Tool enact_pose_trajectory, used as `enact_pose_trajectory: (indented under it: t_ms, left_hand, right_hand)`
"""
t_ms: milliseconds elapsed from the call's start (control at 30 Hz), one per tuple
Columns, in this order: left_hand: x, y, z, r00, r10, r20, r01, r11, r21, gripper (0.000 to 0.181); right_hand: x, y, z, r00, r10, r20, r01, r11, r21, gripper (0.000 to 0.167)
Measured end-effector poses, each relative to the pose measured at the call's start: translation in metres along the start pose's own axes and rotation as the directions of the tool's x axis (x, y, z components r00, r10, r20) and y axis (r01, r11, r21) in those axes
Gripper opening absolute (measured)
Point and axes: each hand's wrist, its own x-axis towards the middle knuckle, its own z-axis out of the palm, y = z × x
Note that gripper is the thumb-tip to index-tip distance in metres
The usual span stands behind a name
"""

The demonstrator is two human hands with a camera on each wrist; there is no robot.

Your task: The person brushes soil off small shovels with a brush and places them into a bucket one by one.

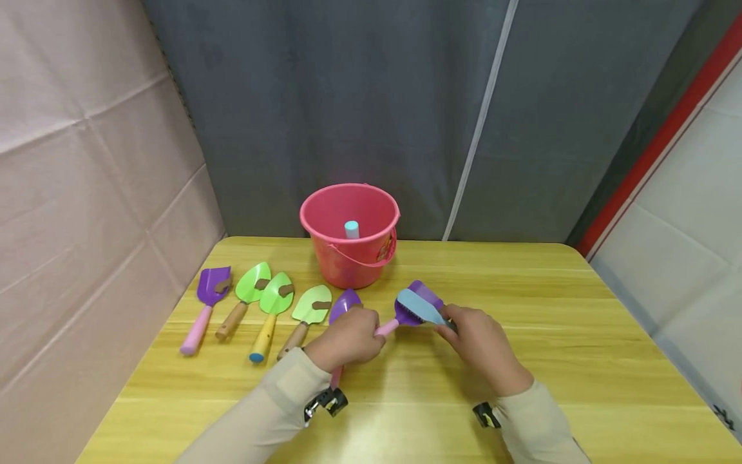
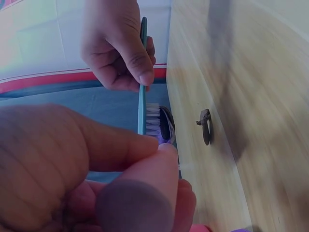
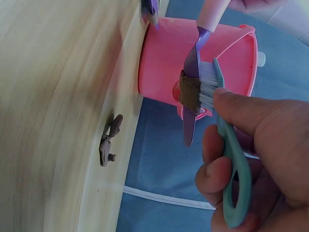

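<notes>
My left hand [image 1: 353, 335] grips the pink handle [image 2: 152, 176] of a toy shovel with a purple blade [image 1: 429, 294], held up over the table. In my right hand [image 1: 487, 348] is a light blue brush [image 1: 420, 307], pinched by its handle between thumb and fingers. Its white bristles [image 3: 207, 84] face the shovel blade and touch a brown lump [image 3: 190, 92] that sits against the blade. A second purple shovel [image 1: 344, 303] lies under my left hand, which partly hides it. Brown crumbly pieces [image 3: 105, 150] lie on the table below the brush.
Behind the hands stands a pink bucket [image 1: 348, 270] with a light blue rod end [image 1: 351, 229] showing inside. To the left lie a purple shovel [image 1: 212, 287] and green ones [image 1: 252, 281], with brown pieces on their blades. A grey curtain [image 1: 348, 96] borders the table's back.
</notes>
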Motion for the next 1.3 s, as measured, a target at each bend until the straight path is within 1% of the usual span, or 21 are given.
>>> enact_pose_trajectory:
  t_ms: [167, 467, 600, 900, 1033, 1167, 1300]
  left_hand:
    - [-0.002, 0.001, -0.001, 1.000, 0.017, -0.006, -0.017, 1.000, 0.015, 0.016]
    - [-0.002, 0.000, -0.001, 1.000, 0.008, -0.010, -0.008, 1.000, 0.017, 0.014]
    - [-0.002, -0.001, -0.001, 1.000, 0.004, -0.008, -0.004, 1.000, 0.023, 0.015]
    - [-0.003, 0.000, -0.002, 1.000, 0.018, -0.009, -0.018, 1.000, 0.003, 0.016]
    - [-0.003, -0.003, 0.000, 1.000, 0.018, -0.007, -0.018, 1.000, 0.014, 0.017]
    - [-0.004, -0.006, 0.000, 1.000, 0.029, 0.006, -0.029, 0.999, 0.014, 0.021]
    - [-0.005, -0.007, -0.004, 0.999, 0.046, 0.023, -0.046, 0.999, 0.002, 0.025]
  right_hand:
    - [0.002, 0.001, -0.001, 1.000, 0.016, 0.001, -0.016, 1.000, 0.002, 0.017]
    - [0.005, 0.003, -0.002, 0.999, 0.053, 0.007, -0.053, 0.999, 0.004, 0.019]
    - [0.006, 0.004, -0.002, 0.999, 0.051, 0.000, -0.051, 0.999, 0.000, 0.020]
    - [0.006, 0.006, -0.004, 0.998, 0.063, -0.003, -0.063, 0.998, 0.006, 0.020]
    - [0.005, 0.009, -0.003, 0.997, 0.075, 0.002, -0.075, 0.997, 0.007, 0.018]
    - [0.004, 0.016, -0.002, 0.994, 0.103, -0.032, -0.104, 0.994, -0.019, 0.019]
    - [0.001, 0.023, -0.004, 0.986, 0.144, -0.087, -0.147, 0.989, -0.022, 0.019]
